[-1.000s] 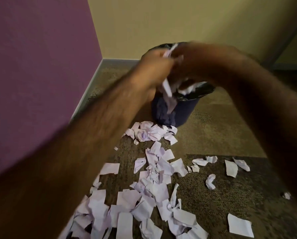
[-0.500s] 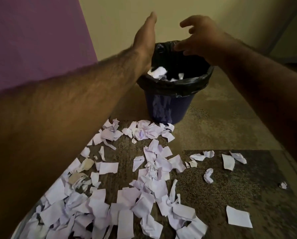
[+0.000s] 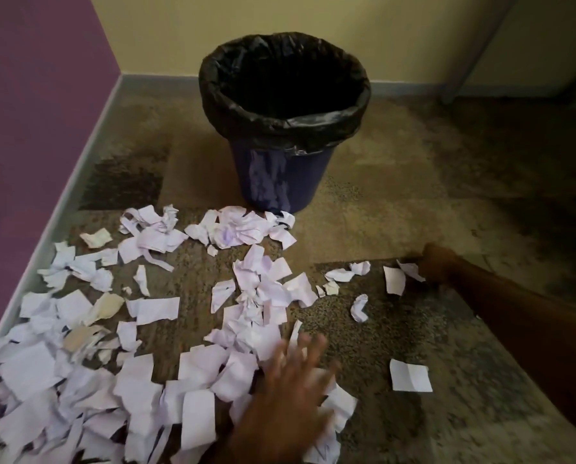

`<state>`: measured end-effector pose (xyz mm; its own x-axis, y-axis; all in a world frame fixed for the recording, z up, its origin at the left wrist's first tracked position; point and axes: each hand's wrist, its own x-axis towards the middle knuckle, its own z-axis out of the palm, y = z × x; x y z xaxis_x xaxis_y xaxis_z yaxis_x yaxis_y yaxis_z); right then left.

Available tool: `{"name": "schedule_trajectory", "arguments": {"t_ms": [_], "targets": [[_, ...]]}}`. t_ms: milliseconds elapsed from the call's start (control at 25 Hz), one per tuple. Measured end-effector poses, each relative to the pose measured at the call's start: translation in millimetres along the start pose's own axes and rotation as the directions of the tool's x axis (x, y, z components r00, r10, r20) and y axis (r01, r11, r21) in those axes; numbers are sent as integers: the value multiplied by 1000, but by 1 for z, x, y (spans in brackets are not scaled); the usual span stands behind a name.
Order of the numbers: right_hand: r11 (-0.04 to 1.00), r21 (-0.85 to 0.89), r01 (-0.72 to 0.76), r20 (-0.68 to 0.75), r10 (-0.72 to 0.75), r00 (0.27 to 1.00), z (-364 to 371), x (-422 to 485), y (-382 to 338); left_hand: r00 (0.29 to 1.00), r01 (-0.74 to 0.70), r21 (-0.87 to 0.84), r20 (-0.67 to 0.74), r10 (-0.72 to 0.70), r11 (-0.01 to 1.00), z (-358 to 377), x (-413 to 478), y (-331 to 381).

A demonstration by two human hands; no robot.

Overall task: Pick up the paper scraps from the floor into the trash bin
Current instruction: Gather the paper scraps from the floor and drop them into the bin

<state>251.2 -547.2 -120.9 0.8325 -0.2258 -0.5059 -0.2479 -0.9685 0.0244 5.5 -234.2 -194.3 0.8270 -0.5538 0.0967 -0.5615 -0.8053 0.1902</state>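
A dark blue trash bin (image 3: 281,177) lined with a black bag stands upright on the carpet near the corner. Several white paper scraps (image 3: 259,289) are strewn in front of it, and a thicker heap (image 3: 62,390) lies along the left wall. My left hand (image 3: 290,393), blurred, hovers low over the near scraps with its fingers spread and holds nothing. My right hand (image 3: 437,262) is down at the carpet on the right. Its curled fingers close on the edge of a small scrap (image 3: 410,269).
A purple wall (image 3: 35,128) with a pale baseboard runs along the left, a yellow wall (image 3: 179,31) behind the bin. Single scraps (image 3: 410,375) lie on the patterned carpet at the right. Bare carpet (image 3: 413,162) lies to the right of the bin.
Both hands dropped their paper into the bin and came down from its rim. The left hand now hovers over the near scraps and the right is at a scrap on the right.
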Motion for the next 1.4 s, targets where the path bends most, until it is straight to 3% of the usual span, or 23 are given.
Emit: {"name": "schedule_trajectory", "arguments": {"t_ms": [80, 160, 240, 280, 320, 360, 440, 520, 600, 680, 800, 880, 920, 1000, 1080, 1120, 1200, 1280, 1360, 1400], "targets": [[999, -26, 23, 20, -23, 1000, 20, -11, -13, 982, -185, 103, 48, 181, 977, 19, -4, 21], [975, 14, 224, 12, -224, 975, 37, -35, -56, 977, -177, 110, 137, 161, 978, 25, 11, 23], [831, 373, 412, 99, -477, 873, 41, -64, -96, 972, -170, 109, 179, 149, 979, 27, 25, 24], [759, 504, 411, 142, -542, 828, 39, -69, -98, 976, -161, 171, 171, 132, 972, 26, 30, 18], [707, 612, 354, 136, -535, 834, 31, -65, -93, 983, -151, 262, 138, 118, 953, 24, 34, 4], [733, 624, 272, 104, -422, 900, 18, -56, -70, 992, -121, 357, 72, 101, 926, 19, 38, -13], [805, 589, 77, 52, -133, 990, -11, -52, -15, 1000, 26, 384, -24, -18, 923, -2, 41, -54], [896, 432, -101, -4, 114, 993, -22, -59, 35, 992, 116, 344, -94, -88, 932, -6, 41, -74], [882, 402, -246, 115, 218, 969, -12, -75, 59, 993, 103, 286, -79, -83, 953, -11, 41, -61], [844, 454, -287, 244, 192, 951, 10, -77, 54, 997, 51, 248, -61, -37, 968, -9, 43, -40], [741, 652, -159, 314, -74, 946, 14, -66, 15, 1000, 12, 145, 24, -16, 989, -6, 52, -8], [654, 728, -205, 386, -143, 911, 1, -59, 5, 999, -4, 145, 47, -3, 989, -5, 51, 1], [726, 660, -192, 391, -114, 913, 0, -63, 9, 998, 2, 153, 59, -11, 988, -6, 49, 0], [925, 346, -158, 488, -34, 872, 15, -75, 22, 997, 43, 174, 61, -54, 984, -6, 43, -13], [967, 160, -199, 572, 73, 817, 54, -95, 17, 989, 114, 204, 69, -130, 972, -7, 34, -35], [967, 189, -172, 596, 26, 802, 78, -102, 5, 983, 148, 229, 75, -170, 962, -7, 30, -46], [872, 470, -139, 561, -173, 810, 99, -122, -45, 971, 201, 260, 76, -227, 944, -9, 22, -61], [649, 752, -116, 430, -349, 833, 86, -129, -92, 964, 243, 264, 44, -263, 933, -13, 18, -68], [570, 821, -35, 313, -398, 862, 58, -117, -121, 947, 311, 241, -1, -320, 919, -21, 16, -71], [622, 783, 23, 255, -354, 900, 47, -101, -128, 925, 375, 212, -26, -379, 902, -25, 15, -73]]}}
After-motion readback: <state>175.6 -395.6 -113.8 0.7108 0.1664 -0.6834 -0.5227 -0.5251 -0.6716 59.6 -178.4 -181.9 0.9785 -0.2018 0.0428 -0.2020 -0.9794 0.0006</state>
